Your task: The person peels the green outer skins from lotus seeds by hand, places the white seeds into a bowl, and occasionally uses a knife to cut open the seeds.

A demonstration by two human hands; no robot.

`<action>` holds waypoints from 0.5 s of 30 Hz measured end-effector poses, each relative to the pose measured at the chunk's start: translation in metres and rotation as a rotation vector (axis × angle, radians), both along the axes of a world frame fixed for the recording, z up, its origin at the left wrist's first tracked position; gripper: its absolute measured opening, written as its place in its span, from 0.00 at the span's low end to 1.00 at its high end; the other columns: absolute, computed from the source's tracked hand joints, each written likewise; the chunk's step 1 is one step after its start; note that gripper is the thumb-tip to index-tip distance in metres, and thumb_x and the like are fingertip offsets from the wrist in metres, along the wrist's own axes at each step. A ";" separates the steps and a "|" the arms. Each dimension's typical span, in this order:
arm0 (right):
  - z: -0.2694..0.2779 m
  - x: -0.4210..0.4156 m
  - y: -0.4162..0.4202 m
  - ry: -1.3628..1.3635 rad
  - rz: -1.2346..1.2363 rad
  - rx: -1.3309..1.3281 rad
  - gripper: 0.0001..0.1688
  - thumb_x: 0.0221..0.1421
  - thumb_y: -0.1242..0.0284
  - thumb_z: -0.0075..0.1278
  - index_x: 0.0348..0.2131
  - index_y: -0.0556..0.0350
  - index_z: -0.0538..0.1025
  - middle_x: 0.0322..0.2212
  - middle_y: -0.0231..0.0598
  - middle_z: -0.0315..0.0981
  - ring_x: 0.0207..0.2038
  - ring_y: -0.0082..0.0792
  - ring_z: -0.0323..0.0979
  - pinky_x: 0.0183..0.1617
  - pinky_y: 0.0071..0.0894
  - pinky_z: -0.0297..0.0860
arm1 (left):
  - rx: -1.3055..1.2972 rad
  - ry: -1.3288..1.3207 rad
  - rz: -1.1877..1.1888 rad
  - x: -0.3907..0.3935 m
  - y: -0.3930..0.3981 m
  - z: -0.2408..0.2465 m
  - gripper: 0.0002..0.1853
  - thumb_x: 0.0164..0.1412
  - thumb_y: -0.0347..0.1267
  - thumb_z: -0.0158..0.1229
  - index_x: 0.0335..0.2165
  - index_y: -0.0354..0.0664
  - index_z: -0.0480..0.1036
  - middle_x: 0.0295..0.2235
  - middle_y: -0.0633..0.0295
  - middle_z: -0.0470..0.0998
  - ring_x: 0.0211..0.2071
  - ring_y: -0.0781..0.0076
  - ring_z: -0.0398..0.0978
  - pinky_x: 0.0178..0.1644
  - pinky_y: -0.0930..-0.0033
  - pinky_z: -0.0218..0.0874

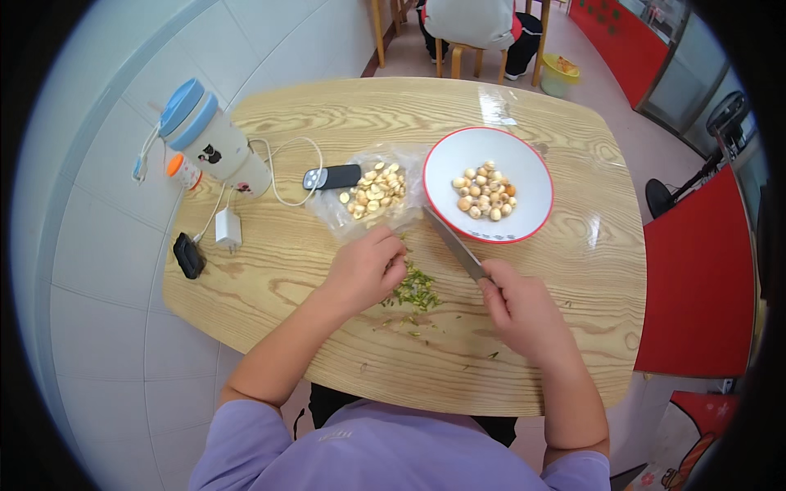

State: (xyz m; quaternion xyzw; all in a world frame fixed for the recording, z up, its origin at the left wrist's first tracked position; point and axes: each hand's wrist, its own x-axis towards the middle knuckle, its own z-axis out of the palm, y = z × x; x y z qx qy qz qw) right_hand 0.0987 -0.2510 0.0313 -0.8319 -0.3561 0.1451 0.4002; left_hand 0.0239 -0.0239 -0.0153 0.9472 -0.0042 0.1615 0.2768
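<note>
My right hand (522, 307) grips a kitchen knife (457, 247), its blade slanting up and left until the tip comes close to the bowl's rim. Curled fingers on my left hand (368, 270) hide whatever may be between them. Beside that hand, a loose pile of small green lotus seed germs (417, 289) lies on the wooden table (522, 380). Split pale lotus seeds (384, 190) rest on a clear plastic bag (334, 221) beyond my left hand. Whole round lotus seeds (482, 190) sit in a white bowl (445, 166) with a red rim.
A black remote control (341, 177) touches the bag. Further left are a large blue-lidded bottle (224, 147), a small orange-capped bottle (184, 172), a white charger (228, 227) with cable and a black device (188, 256). A seated person (470, 24) is beyond the table.
</note>
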 end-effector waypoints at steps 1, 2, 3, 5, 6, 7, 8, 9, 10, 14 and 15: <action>-0.001 0.001 -0.001 0.001 -0.002 0.000 0.07 0.54 0.75 0.44 0.34 0.58 0.67 0.16 0.54 0.67 0.20 0.54 0.68 0.23 0.47 0.62 | -0.002 0.047 0.009 0.001 -0.002 0.003 0.04 0.48 0.26 0.55 0.26 0.37 0.72 0.24 0.58 0.69 0.24 0.60 0.69 0.27 0.66 0.61; -0.002 0.002 -0.002 -0.010 0.007 -0.002 0.07 0.54 0.74 0.43 0.34 0.57 0.67 0.16 0.54 0.67 0.20 0.54 0.68 0.23 0.47 0.62 | -0.003 0.094 0.017 0.002 -0.005 0.008 0.04 0.48 0.26 0.55 0.27 0.37 0.71 0.24 0.58 0.69 0.25 0.60 0.69 0.28 0.66 0.62; -0.003 0.003 -0.002 -0.020 0.018 -0.004 0.07 0.54 0.74 0.43 0.34 0.57 0.67 0.16 0.54 0.67 0.20 0.54 0.68 0.23 0.48 0.62 | -0.003 0.142 0.028 0.002 -0.006 0.011 0.04 0.49 0.26 0.54 0.27 0.36 0.71 0.24 0.58 0.69 0.26 0.59 0.69 0.29 0.65 0.62; -0.002 0.004 -0.004 -0.026 0.028 -0.012 0.07 0.54 0.73 0.43 0.35 0.57 0.66 0.16 0.54 0.68 0.20 0.55 0.68 0.23 0.49 0.63 | 0.042 0.099 -0.020 0.003 -0.004 0.009 0.04 0.50 0.26 0.54 0.28 0.36 0.72 0.25 0.57 0.69 0.27 0.58 0.69 0.31 0.65 0.62; 0.000 0.004 -0.004 -0.019 0.032 -0.017 0.08 0.54 0.73 0.42 0.35 0.56 0.66 0.16 0.54 0.68 0.21 0.55 0.68 0.23 0.49 0.63 | 0.064 0.079 -0.040 0.003 -0.003 0.009 0.04 0.51 0.26 0.54 0.28 0.36 0.72 0.26 0.56 0.70 0.28 0.58 0.69 0.32 0.64 0.62; 0.002 0.005 -0.005 -0.013 0.036 -0.022 0.08 0.54 0.73 0.42 0.35 0.56 0.66 0.16 0.54 0.68 0.21 0.55 0.68 0.24 0.50 0.63 | 0.060 0.083 -0.054 0.002 -0.001 0.010 0.05 0.51 0.25 0.54 0.29 0.36 0.72 0.27 0.56 0.70 0.29 0.58 0.69 0.32 0.64 0.62; 0.002 0.005 -0.006 -0.019 0.037 -0.017 0.08 0.54 0.73 0.42 0.35 0.56 0.66 0.16 0.54 0.68 0.21 0.55 0.68 0.24 0.50 0.63 | 0.057 0.087 -0.067 0.002 0.000 0.012 0.05 0.51 0.25 0.54 0.29 0.35 0.72 0.28 0.56 0.70 0.29 0.58 0.69 0.33 0.64 0.62; 0.003 0.005 -0.007 -0.025 0.038 -0.012 0.08 0.54 0.73 0.42 0.35 0.56 0.66 0.17 0.54 0.68 0.21 0.55 0.69 0.24 0.50 0.63 | 0.053 0.091 -0.079 0.003 0.001 0.015 0.05 0.52 0.25 0.53 0.30 0.35 0.72 0.28 0.55 0.71 0.29 0.58 0.69 0.33 0.64 0.62; 0.004 0.005 -0.008 -0.031 0.040 -0.007 0.07 0.54 0.74 0.42 0.35 0.56 0.66 0.17 0.54 0.68 0.21 0.54 0.69 0.23 0.50 0.63 | 0.038 0.099 -0.074 0.003 0.001 0.019 0.05 0.52 0.25 0.54 0.31 0.35 0.72 0.29 0.55 0.71 0.30 0.58 0.69 0.34 0.64 0.62; 0.011 0.005 -0.013 0.004 -0.036 0.126 0.08 0.55 0.74 0.43 0.37 0.57 0.67 0.16 0.52 0.67 0.19 0.51 0.68 0.22 0.44 0.62 | 0.034 0.115 -0.044 0.016 -0.009 0.053 0.07 0.51 0.24 0.54 0.32 0.35 0.72 0.30 0.54 0.72 0.31 0.58 0.70 0.36 0.64 0.62; 0.017 0.004 -0.014 0.029 -0.083 0.176 0.08 0.55 0.75 0.43 0.37 0.57 0.67 0.15 0.51 0.67 0.18 0.49 0.68 0.22 0.42 0.62 | 0.051 0.115 -0.024 0.024 -0.011 0.060 0.07 0.50 0.24 0.54 0.32 0.35 0.72 0.30 0.54 0.72 0.31 0.58 0.70 0.36 0.63 0.62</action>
